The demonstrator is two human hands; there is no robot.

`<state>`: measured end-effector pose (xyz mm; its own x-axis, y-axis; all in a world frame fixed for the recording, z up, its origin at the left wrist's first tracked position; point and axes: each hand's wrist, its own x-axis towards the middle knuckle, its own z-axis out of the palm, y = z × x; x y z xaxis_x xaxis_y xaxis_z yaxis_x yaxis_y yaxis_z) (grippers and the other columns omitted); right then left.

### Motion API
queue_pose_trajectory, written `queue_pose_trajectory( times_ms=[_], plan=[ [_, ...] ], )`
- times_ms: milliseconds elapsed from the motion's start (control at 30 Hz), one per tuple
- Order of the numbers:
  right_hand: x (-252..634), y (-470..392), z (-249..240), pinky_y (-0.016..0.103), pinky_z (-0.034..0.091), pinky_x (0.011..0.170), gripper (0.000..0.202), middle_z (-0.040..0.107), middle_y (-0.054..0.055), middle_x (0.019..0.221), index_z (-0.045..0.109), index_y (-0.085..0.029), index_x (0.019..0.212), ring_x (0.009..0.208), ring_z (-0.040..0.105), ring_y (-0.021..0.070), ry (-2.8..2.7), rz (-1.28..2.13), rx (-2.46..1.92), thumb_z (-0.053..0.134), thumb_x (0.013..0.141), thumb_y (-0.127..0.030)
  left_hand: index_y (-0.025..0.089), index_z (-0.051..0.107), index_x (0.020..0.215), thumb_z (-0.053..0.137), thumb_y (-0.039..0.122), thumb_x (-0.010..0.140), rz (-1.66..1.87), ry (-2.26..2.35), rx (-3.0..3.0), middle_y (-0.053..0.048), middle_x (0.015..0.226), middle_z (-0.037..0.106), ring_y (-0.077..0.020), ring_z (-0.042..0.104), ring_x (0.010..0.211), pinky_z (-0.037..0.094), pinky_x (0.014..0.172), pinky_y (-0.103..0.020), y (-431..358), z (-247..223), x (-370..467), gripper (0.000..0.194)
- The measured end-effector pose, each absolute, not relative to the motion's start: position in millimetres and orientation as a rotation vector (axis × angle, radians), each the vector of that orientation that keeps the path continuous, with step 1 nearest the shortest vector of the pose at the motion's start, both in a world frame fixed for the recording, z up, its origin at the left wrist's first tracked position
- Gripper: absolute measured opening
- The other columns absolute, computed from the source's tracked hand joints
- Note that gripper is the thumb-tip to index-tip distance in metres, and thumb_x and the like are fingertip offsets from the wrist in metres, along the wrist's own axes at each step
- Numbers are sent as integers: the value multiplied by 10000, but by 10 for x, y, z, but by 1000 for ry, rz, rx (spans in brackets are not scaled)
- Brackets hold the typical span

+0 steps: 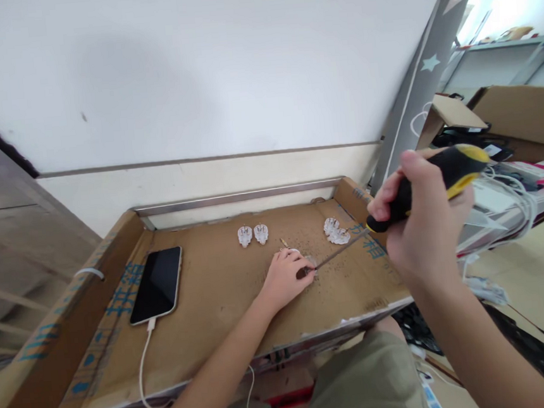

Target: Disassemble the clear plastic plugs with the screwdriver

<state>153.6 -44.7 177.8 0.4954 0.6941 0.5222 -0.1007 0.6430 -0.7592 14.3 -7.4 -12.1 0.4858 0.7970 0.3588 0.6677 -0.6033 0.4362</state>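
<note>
My right hand is wrapped round the black and yellow handle of a screwdriver. Its long shaft slants down to the left, with the tip at the fingertips of my left hand. Those fingers press a small clear plastic plug against the cardboard; most of it is hidden. Just beyond the hand lies a small brass-coloured pin. Two clear plugs with metal prongs, a left plug and a right plug, lie side by side farther back. More clear plug pieces are grouped at the right.
A smartphone with a white charging cable lies at the left. Raised cardboard sides edge the work surface, and dark specks are scattered near the hands. Beyond the right edge are coiled white cables and an open carton.
</note>
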Motion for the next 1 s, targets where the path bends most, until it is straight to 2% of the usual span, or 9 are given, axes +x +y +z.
queue_pose_trajectory(
  times_ms=[133, 300, 567, 733, 833, 1000],
  plan=[
    [1451, -310, 1803, 199, 275, 314, 301, 434, -74, 467, 436, -199, 750, 320, 351, 60, -1071, 625, -747, 641, 699, -413, 239, 670, 849, 557, 325, 842, 806, 1219, 2515, -13, 895, 638, -188, 491, 915, 380, 857, -332, -59, -127, 151, 143],
    [1465, -115, 1845, 190, 243, 324, 300, 409, -68, 446, 424, -186, 694, 324, 320, 47, -1193, 803, -731, 603, 733, -423, 241, 664, 875, 552, 319, 847, 833, 1203, 2532, -20, 914, 634, -189, 491, 923, 386, 878, -336, -51, -158, 157, 140],
    [1641, -97, 1935, 178, 207, 339, 330, 345, -96, 415, 365, -198, 688, 316, 244, 37, -1641, 1357, -449, 541, 766, -466, 252, 659, 902, 554, 312, 850, 809, 1206, 2524, -16, 950, 640, -189, 499, 958, 374, 889, -349, -60, -162, 158, 132],
    [1535, 55, 1875, 203, 162, 309, 361, 295, -93, 379, 380, -203, 650, 292, 198, 47, -1482, 1235, -533, 539, 740, -514, 249, 652, 916, 550, 312, 857, 805, 1211, 2518, -7, 975, 640, -187, 490, 979, 361, 904, -350, -60, -163, 157, 134],
    [1494, 48, 1824, 198, 180, 313, 384, 349, -73, 419, 364, -188, 599, 298, 254, 41, -1431, 1120, -563, 515, 767, -499, 249, 649, 911, 545, 317, 860, 784, 1210, 2518, -6, 978, 639, -189, 488, 980, 361, 901, -351, -56, -159, 155, 134],
    [1628, 48, 1843, 156, 187, 316, 393, 348, -74, 488, 377, -165, 595, 306, 258, 5, -1663, 1424, -273, 478, 807, -480, 249, 643, 905, 540, 311, 863, 765, 1196, 2518, -7, 985, 636, -192, 485, 989, 359, 907, -352, -61, -131, 164, 127]
  ],
)
